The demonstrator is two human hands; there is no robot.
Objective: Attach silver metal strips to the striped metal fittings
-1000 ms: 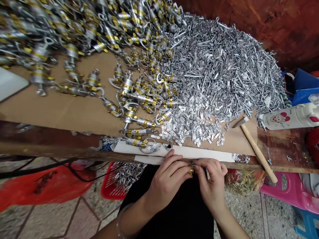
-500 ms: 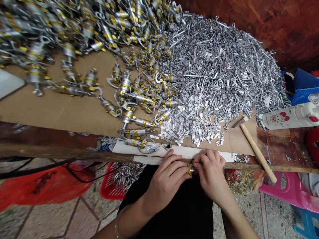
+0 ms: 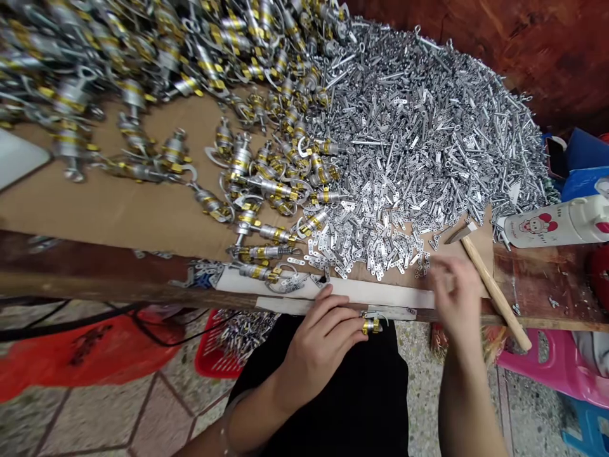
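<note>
My left hand is closed round a silver and yellow metal fitting at the table's front edge, and a curved hook sticks out of the fitting's right end. My right hand is raised over the front edge, left of a hammer; motion smears its fingers, so whether it holds anything cannot be made out. Behind the hands lies a large heap of small silver links and eye pins. Finished-looking silver and yellow fittings are spread left of that heap.
Brown cardboard covers part of the table. A white bottle lies at the right, near a blue item. Under the edge are a red basket of parts, a red bag and a pink stool.
My right hand has let go of the fitting and moved right, towards the hammer. The fitting's hook now shows. My left hand has stayed in nearly the same place.
</note>
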